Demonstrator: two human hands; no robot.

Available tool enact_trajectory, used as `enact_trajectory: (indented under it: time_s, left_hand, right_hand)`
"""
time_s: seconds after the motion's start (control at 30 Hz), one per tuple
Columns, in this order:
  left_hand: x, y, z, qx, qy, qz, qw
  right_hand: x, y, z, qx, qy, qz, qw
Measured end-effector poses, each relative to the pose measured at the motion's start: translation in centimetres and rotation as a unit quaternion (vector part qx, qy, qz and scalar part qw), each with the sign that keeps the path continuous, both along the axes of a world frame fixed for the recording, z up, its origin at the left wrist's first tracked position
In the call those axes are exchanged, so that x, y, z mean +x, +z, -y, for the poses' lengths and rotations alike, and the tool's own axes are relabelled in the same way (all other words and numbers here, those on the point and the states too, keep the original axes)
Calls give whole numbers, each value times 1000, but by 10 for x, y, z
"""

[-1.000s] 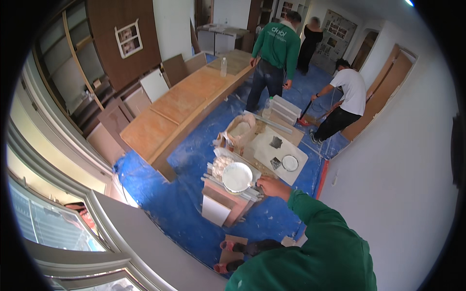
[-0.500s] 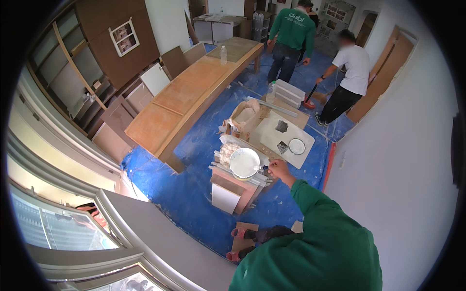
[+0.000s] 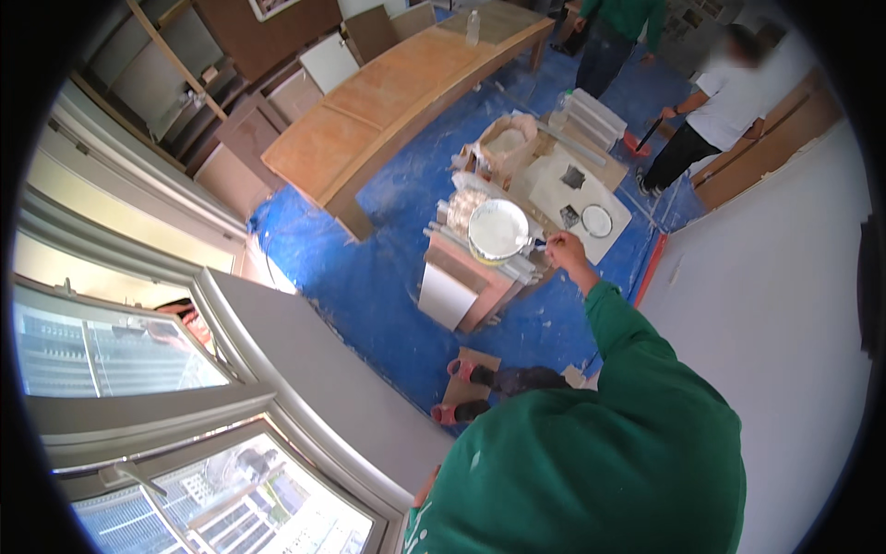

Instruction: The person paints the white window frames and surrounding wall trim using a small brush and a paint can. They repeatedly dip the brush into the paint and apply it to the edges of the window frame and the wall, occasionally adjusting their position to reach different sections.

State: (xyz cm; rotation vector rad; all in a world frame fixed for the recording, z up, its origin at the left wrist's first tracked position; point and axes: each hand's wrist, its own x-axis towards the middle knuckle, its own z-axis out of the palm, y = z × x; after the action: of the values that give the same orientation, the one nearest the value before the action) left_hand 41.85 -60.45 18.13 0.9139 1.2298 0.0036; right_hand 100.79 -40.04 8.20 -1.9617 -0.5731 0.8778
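The right hand (image 3: 565,251) reaches down from a green sleeve, its fingers curled together around a thin white-tipped tool handle (image 3: 543,246) whose far end meets the right rim of a bucket of white paint (image 3: 497,229). The bucket stands on a small wooden stand (image 3: 461,282) in the middle of the blue floor sheet (image 3: 388,295). The left hand (image 3: 426,487) shows only as a sliver low down by the grey window sill (image 3: 314,369); whether its fingers are spread or closed cannot be told. Far right, another person in a white shirt (image 3: 715,111) bends over.
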Motion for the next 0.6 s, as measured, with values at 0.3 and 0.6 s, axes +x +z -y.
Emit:
enact_trajectory:
  time_s: [0.3,0.6]
  left_hand:
    - [-7,48,-1,-49,76,-45,995]
    - [-37,36,-7,111,275,46,954]
  right_hand:
    - [-11,30,3,24,-12,-27,999]
    - [-4,-9,10,75,-11,-160,984]
